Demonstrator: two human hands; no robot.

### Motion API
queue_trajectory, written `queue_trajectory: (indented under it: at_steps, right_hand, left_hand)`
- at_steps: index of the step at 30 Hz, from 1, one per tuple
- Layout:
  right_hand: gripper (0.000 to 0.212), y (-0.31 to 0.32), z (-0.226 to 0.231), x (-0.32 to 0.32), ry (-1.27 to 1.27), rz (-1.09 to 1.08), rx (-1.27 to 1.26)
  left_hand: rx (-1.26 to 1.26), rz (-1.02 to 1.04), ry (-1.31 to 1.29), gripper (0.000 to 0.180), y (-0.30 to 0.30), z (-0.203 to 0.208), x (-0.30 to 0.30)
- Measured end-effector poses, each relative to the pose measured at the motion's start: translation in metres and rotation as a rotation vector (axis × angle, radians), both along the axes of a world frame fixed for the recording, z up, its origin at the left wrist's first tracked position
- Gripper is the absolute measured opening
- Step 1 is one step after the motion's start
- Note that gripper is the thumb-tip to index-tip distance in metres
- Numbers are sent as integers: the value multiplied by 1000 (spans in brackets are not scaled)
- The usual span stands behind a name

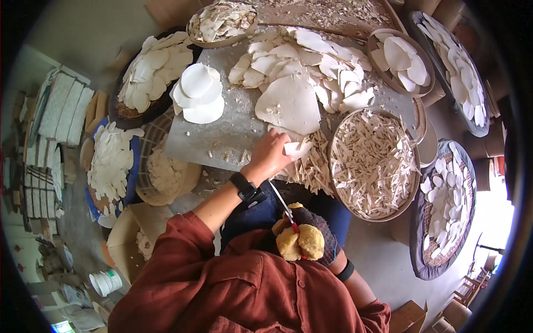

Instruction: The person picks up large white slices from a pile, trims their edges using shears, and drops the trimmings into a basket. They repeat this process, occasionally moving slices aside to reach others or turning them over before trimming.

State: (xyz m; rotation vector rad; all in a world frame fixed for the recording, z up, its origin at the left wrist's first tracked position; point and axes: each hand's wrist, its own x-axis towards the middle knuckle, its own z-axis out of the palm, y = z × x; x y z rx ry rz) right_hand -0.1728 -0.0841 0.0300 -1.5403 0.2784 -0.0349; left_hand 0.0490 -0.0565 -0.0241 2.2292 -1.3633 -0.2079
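White piece (pixel 298 149) in the left hand's (pixel 273 154) pinch, just left of the tray (pixel 371 219).
Its longer side runs roughly sideways, out from the fingertips toward the tray; the left hand is nearer, its grip narrow around the piece. Left of the tray and closer to the body, the knife (pixel 281 198) slants away from the red handle. The right hand (pixel 327 237) sits there behind yellow lumps (pixel 310 243), mostly hidden by dark cloth; I cannot tell its grip.
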Motion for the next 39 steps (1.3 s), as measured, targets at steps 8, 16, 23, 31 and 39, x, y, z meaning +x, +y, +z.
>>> queue_trajectory:
  at_steps: [8, 16, 23, 31, 39]
  right_hand:
    - [25, -2, -74, -20, -466, -321, 1142]
    - [32, 4, -110, -20, -438, -690, 891]
    - [37, -6, -75, -58, -145, -589, 347]
    - [30, -8, -88, -82, -165, -561, 313]
    - [30, -17, -70, -86, -51, -480, -120]
  left_hand:
    - [-320, 63, 1245, 21, 8, 49, -19]
    - [-256, -54, 1252, 32, -3, 45, -70]
    - [-330, 81, 1319, 33, -36, 28, -96]
    - [-51, -25, 1369, 32, -58, 33, -110]
    - [-77, 38, 1366, 31, -45, 30, -102]
